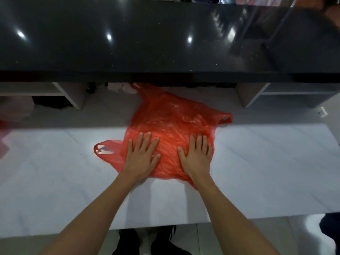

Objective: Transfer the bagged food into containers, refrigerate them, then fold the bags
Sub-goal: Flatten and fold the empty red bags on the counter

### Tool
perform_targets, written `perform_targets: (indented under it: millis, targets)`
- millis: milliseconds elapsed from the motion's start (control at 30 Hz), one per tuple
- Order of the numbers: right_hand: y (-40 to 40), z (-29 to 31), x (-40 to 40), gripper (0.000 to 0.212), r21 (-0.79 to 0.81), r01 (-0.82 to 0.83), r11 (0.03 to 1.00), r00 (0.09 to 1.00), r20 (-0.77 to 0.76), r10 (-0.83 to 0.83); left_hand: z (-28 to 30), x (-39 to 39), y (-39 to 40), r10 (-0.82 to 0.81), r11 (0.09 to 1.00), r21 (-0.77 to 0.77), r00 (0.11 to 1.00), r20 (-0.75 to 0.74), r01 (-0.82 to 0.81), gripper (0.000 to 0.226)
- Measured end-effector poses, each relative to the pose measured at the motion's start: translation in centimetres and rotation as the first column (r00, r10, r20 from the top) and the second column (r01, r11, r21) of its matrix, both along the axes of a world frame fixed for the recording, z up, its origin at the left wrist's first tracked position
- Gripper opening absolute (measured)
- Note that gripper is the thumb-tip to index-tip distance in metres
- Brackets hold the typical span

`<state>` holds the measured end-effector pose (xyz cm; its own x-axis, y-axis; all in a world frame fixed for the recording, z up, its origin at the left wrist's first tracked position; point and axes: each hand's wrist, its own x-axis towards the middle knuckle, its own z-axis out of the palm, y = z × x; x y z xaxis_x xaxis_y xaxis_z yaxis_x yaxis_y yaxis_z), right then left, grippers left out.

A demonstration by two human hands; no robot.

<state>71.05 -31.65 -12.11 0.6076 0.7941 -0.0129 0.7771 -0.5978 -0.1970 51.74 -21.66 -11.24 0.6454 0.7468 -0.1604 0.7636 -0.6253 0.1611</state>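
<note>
One black glossy counter (128, 43) spans the top, overhanging one white marble worktop (257, 172) below. On that worktop lies one red plastic bag (171, 118), spread nearly flat and wrinkled, with two handle loops showing: one at the lower left (103, 150), one at the upper right (225, 118). Two hands press down on the bag's near half, side by side and apart: the left hand (141, 157) and the right hand (196, 157), both palm down with fingers splayed, gripping nothing
</note>
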Motion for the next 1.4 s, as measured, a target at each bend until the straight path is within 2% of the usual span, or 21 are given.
perform_targets:
  millis: [167,300,367,433,500,600,767,867,967,1100,1200,1267,1400]
  targets:
    - [-1.2,0.4,-4.3,0.075,0.065,-0.084,0.994,0.991,-0.095,0.09,-0.4,-5.6,-2.6,0.055,0.997,0.047,0.998,0.015,-0.055,0.068]
    - [1.0,1.4,-5.4,0.061,0.242,0.027,0.97,0.908,-0.411,0.077,0.2,-9.1,-1.8,0.113,0.994,-0.002,0.993,-0.029,-0.113,0.071]
    - [2.1,2.0,-5.0,0.051,0.329,0.045,0.943,0.88,-0.459,0.118,0.9,-10.3,-1.2,0.143,0.989,-0.021,0.989,-0.024,-0.144,0.075]
    - [2.5,2.3,-4.7,0.04,0.401,0.008,0.916,0.89,-0.421,0.176,1.5,-11.3,-0.9,0.176,0.984,-0.027,0.984,-0.014,-0.176,0.078]
    - [2.8,2.8,-4.5,0.029,0.45,-0.042,0.892,0.927,-0.315,0.202,2.1,-12.0,-0.7,0.202,0.979,-0.025,0.979,0.014,-0.202,0.077]
    - [3.7,4.3,-4.6,0.021,0.537,-0.106,0.837,0.953,-0.185,0.239,3.1,-13.2,-0.2,0.226,0.972,0.022,0.96,0.167,-0.233,0.067]
    - [6.8,7.8,-7.9,0.022,0.641,-0.287,0.712,0.915,-0.037,0.402,5.4,-16.2,1.6,0.14,0.952,0.183,0.879,0.456,-0.247,0.044]
    - [10.2,10.1,-12.5,0.02,0.672,-0.369,0.642,0.844,-0.046,0.534,7.2,-20.3,3.6,0.157,0.918,0.23,0.828,0.539,-0.324,0.04]
    - [14.3,12.2,-19.0,0.025,0.635,-0.463,0.619,0.728,-0.126,0.674,8.5,-26.4,6.0,0.208,0.872,0.275,0.815,0.541,-0.405,0.041]
    - [19.3,14.1,-28.7,0.043,0.457,-0.642,0.615,0.545,-0.291,0.786,10.0,-35.3,8.4,0.293,0.798,0.337,0.81,0.508,-0.5,0.052]
    - [22.0,14.7,-35.2,0.05,0.343,-0.745,0.572,0.478,-0.324,0.817,10.6,-41.1,9.5,0.34,0.741,0.38,0.797,0.498,-0.554,0.057]
    - [23.4,14.7,-39.1,0.052,0.303,-0.773,0.558,0.457,-0.345,0.82,10.3,-44.6,10.5,0.431,0.7,0.329,0.742,0.514,-0.634,0.059]
    - [25.4,14.1,-44.7,0.053,0.278,-0.79,0.546,0.437,-0.369,0.82,9.0,-49.4,13.4,0.664,0.642,0.081,0.606,0.437,-0.762,0.071]
